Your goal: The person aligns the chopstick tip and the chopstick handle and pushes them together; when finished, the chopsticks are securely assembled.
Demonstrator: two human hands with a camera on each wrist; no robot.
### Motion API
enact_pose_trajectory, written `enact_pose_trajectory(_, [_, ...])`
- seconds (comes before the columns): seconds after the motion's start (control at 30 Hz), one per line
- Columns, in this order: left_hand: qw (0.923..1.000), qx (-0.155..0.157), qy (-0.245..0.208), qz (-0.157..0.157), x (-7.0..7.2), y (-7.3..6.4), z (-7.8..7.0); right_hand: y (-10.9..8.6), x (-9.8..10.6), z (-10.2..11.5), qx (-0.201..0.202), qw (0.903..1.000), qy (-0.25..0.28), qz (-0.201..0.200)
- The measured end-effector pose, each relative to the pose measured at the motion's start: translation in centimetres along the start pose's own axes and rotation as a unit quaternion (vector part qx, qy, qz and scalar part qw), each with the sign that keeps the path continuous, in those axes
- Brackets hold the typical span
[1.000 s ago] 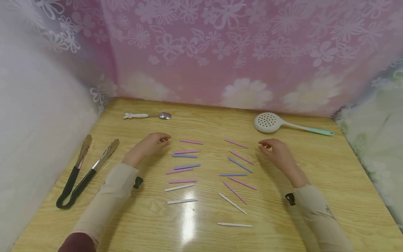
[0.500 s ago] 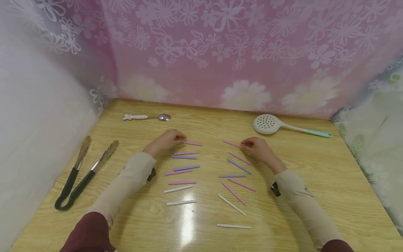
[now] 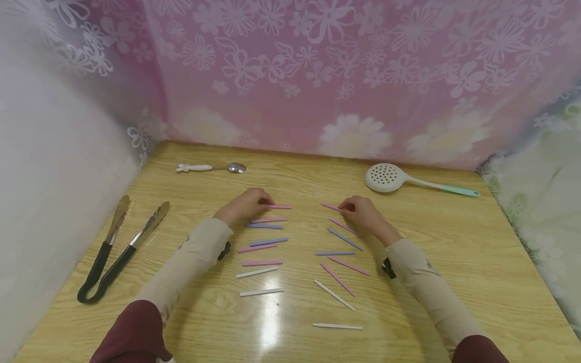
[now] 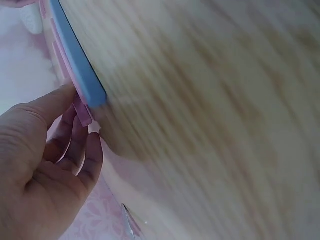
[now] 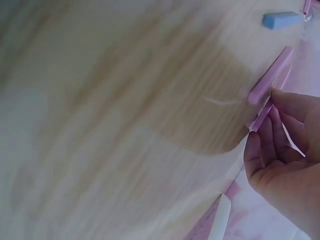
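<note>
At the far end of the left column, my left hand (image 3: 247, 205) pinches the left end of a slim pink stick (image 3: 282, 207) lying on the table. In the left wrist view, thumb and fingers close on this pink stick (image 4: 83, 114) beside a blue stick (image 4: 79, 57). Opposite it, my right hand (image 3: 364, 212) pinches the right end of another pink stick (image 3: 330, 206), the farthest of the right column. The right wrist view has that pink stick (image 5: 262, 118) between thumb and fingers, with a second pink stick (image 5: 271, 75) close by. Fingers hide part of each held stick.
Nearer me lie two columns of pink, blue and white sticks, among them a white stick (image 3: 262, 292) and another white stick (image 3: 338, 326). Black-handled tongs (image 3: 105, 272) lie at left, a spoon (image 3: 199, 167) at back left, a perforated skimmer (image 3: 386, 177) at back right.
Both hands have moved inward from beside the columns to the outer ends of the farthest pink sticks and now pinch them. The sticks look unmoved.
</note>
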State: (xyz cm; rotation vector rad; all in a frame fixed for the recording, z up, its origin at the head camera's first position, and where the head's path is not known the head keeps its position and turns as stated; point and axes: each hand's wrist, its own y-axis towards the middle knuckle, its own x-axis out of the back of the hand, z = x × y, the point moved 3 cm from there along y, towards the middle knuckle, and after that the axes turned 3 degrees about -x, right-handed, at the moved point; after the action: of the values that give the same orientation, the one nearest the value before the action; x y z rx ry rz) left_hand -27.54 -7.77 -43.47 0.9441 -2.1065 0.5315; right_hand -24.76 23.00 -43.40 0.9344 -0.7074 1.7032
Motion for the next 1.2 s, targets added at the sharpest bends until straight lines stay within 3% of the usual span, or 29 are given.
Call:
enact_pose_trajectory(0.2, [0.9991, -0.006, -0.036, -0.021, 0.1, -0.2, -0.4, -0.8, 0.6, 1.6, 0.010, 0.9989, 0.037, -0.025])
enact_pose_trajectory(0.53, [0.9938, -0.025, -0.091, -0.059, 0.5, -1.9, -2.8, -3.1, 1.3, 5.5, 0.044, 0.9907, 0.106, -0.073])
enact_pose_trajectory(0.67, [0.9913, -0.044, -0.103, -0.070, 0.5, -2.3, -3.6, -3.5, 1.2, 6.1, 0.060, 0.9869, 0.128, -0.078])
enact_pose_trajectory(0.9, [0.9873, -0.082, -0.111, -0.079, 0.1, -2.2, -4.4, -3.6, 0.9, 6.8, 0.075, 0.9869, 0.122, -0.074])
enact_pose_trajectory(1.2, [0.9870, -0.078, -0.114, -0.082, -0.1, -2.0, -4.3, -3.8, 1.2, 7.0, 0.080, 0.9850, 0.129, -0.083])
